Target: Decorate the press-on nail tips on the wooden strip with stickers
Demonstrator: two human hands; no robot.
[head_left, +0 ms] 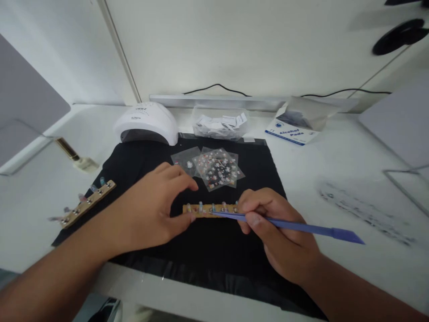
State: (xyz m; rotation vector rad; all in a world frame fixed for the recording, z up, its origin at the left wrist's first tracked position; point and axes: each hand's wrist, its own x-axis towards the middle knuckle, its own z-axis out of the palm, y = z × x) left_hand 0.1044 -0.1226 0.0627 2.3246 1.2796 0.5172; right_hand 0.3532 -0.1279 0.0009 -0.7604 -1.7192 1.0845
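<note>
In the head view, a narrow wooden strip (203, 216) with several small coloured nail tips standing in a row lies on the black cloth. My left hand (157, 203) is at its left end; the thumb tip touches the strip's edge while the index finger stays raised apart from it. Held in my right hand (276, 232) is a slim blue-purple tool, apparently tweezers (301, 226). Its pointed end reaches the middle of the strip, by a bluish nail tip. Whether the point carries anything is too small to tell. My right fingers hide the strip's right end.
Clear sticker sheets (217, 169) lie behind the strip. A second wooden strip (87, 205) with nail tips is at left, near a polish bottle (83, 163). Along the back stand a white nail lamp (147, 118), a clear box (219, 123) of packets, and an alcohol pads box (295, 125).
</note>
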